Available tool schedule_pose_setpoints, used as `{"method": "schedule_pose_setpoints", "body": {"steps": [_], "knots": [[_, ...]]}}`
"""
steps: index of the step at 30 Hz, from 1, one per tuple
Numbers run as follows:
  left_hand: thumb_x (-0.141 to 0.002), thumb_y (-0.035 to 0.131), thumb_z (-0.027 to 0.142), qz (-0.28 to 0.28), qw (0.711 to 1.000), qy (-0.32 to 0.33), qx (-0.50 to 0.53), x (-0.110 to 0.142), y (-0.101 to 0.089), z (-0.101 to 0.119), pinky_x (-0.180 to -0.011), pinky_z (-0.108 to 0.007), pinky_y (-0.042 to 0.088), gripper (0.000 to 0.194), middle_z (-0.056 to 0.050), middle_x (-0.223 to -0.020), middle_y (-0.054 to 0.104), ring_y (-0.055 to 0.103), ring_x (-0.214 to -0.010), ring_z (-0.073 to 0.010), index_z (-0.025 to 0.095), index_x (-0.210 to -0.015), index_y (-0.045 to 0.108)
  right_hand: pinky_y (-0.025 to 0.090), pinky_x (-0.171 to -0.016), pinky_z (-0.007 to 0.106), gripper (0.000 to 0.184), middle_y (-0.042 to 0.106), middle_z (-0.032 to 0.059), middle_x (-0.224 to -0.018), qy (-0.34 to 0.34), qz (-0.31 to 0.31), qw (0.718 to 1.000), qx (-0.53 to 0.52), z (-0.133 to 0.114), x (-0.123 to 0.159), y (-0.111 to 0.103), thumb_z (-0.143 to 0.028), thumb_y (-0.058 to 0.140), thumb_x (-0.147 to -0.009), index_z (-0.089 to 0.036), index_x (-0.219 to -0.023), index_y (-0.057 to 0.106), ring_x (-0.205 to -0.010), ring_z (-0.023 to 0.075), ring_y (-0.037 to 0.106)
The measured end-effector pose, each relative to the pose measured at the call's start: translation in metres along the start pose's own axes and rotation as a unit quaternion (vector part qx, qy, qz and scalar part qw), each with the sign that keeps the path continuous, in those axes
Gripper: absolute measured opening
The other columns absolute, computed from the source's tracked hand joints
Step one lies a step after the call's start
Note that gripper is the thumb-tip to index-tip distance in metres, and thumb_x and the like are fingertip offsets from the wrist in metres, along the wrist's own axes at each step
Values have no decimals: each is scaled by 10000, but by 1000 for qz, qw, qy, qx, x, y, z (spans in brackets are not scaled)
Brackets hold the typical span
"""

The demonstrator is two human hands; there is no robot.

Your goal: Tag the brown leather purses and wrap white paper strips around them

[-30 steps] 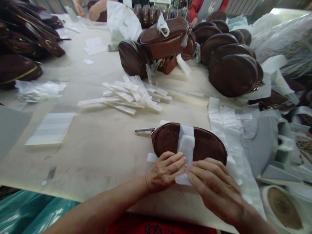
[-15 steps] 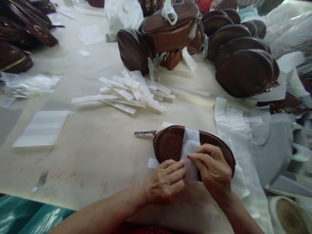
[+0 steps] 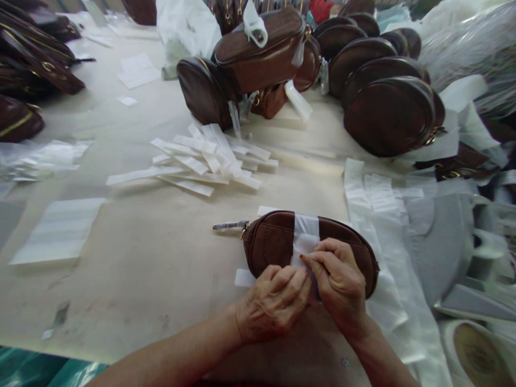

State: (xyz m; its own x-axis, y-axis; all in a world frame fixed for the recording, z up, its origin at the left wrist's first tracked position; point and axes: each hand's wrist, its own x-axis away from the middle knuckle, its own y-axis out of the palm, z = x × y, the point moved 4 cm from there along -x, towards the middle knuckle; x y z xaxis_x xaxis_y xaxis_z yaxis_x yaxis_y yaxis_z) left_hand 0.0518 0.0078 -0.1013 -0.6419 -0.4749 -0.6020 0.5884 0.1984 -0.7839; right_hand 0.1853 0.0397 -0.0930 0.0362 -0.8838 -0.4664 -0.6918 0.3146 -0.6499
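A brown oval zip bag (image 3: 269, 244) lies on the table in front of me, its wrapped zipper pull (image 3: 229, 225) pointing left. Around its middle runs a translucent white wrapping strip (image 3: 306, 226). My left hand (image 3: 278, 298) is closed at the bag's near edge, its fingertips pinching the lower end of the strip. Thumb and forefinger of my right hand (image 3: 338, 277) are pinched on the same strip, while that hand rests over the bag's right part. White paper pieces (image 3: 244, 278) stick out from under the bag.
Folded white strips (image 3: 201, 156) lie in a pile beyond the bag. Several brown bags (image 3: 389, 115) stand at the back right, with more dark bags (image 3: 36, 48) at the far left. Translucent sheets (image 3: 379, 215) and a grey tape dispenser (image 3: 435, 242) are on the right.
My left hand has moved closer to my right hand at the strip's lower end. The whole view has shifted slightly, and the bag lies as before.
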Motion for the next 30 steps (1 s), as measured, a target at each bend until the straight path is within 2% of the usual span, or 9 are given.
{"method": "schedule_pose_setpoints", "body": {"steps": [4,11,14,17,19,21,24,27,30], "knots": [[-861,466,119,-28,997,26,-63,-2,2,2,-862,-377,399,218,-141,-1152,592,473,-1098,-243,75,-1016,613,472,-666,281,169,529,38,-784,2,4,1000,2,-1,0,-1,-166,570,-848,-177,-679,565,-772,154,519],[-857,468,99,-21,998,41,-43,-5,3,2,-991,-402,364,242,-183,-1193,584,468,-1210,-271,32,-1055,591,491,-685,312,169,526,42,-800,32,26,999,23,2,1,3,-200,574,-836,-190,-672,534,-779,168,528],[-851,492,116,-13,998,42,-43,-6,3,1,-968,-405,390,241,-181,-1155,609,499,-1180,-269,31,-1055,588,520,-650,308,70,554,67,-927,33,56,998,18,-4,0,-10,-259,586,-831,-192,-826,569,-769,164,553],[-835,507,138,-11,998,48,-36,-7,3,1,-953,-400,411,253,-177,-1113,628,528,-1139,-263,27,-1049,582,529,-672,348,214,581,109,-1038,30,106,991,69,-9,5,-50,-328,599,-830,-187,-990,580,-786,186,583],[-832,492,142,-9,998,52,-30,-8,3,0,-957,-394,419,259,-177,-1100,632,528,-1140,-260,24,-1046,581,500,-781,438,241,618,126,-999,48,157,973,165,-3,13,-89,-372,623,-812,-191,-969,604,-886,262,591],[-836,488,148,-6,998,54,-25,-8,2,0,-966,-385,423,257,-172,-1095,636,531,-1141,-258,29,-1041,588,438,-878,513,228,633,139,-997,99,200,943,247,16,23,-130,-396,627,-802,-217,-944,624,-996,342,566],[-848,490,156,-1,999,47,-16,-8,0,0,-986,-372,418,254,-154,-1106,643,541,-1133,-254,40,-1047,598,427,-885,494,201,638,132,-1006,150,237,918,282,55,38,-179,-428,598,-809,-264,-919,636,-1043,363,549],[-848,492,123,4,999,41,-3,-8,0,-1,-990,-380,407,257,-154,-1116,641,543,-1132,-259,36,-1066,597,452,-786,481,343,651,161,-899,182,247,904,297,89,47,-206,-536,547,-783,-205,-800,638,-942,350,578],[-835,512,95,11,999,47,13,-7,2,-2,-980,-389,403,264,-169,-1114,637,543,-1130,-270,25,-1077,592,425,-793,485,449,648,156,-825,276,207,907,240,116,49,-214,-588,472,-747,-168,-713,628,-862,309,568]]}}
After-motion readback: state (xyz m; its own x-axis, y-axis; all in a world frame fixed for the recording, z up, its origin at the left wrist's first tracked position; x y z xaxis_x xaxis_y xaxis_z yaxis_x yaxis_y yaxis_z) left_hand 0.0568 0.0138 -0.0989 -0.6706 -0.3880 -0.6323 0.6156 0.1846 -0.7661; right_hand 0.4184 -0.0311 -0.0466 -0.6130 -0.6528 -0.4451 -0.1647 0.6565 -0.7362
